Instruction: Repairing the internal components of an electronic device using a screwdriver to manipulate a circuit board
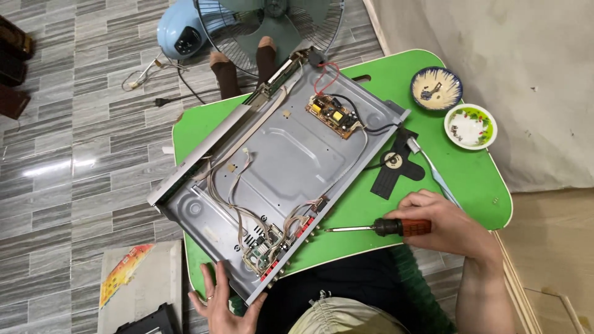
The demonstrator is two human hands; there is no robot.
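A home room used as an informal repair spot is suggested. A grey wood-look tiled floor [80, 124] is seen, on which a low green plastic folding surface [476, 179] has been set. A pale blue electric pedestal fan [185, 31] is stood close by, and two small patterned ceramic bowls [437, 88] are kept on the surface.

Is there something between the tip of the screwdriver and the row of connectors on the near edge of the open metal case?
Nothing visible. The right hand holds the screwdriver over bare green table, tip pointing toward the metal case, whose corner the left hand steadies.
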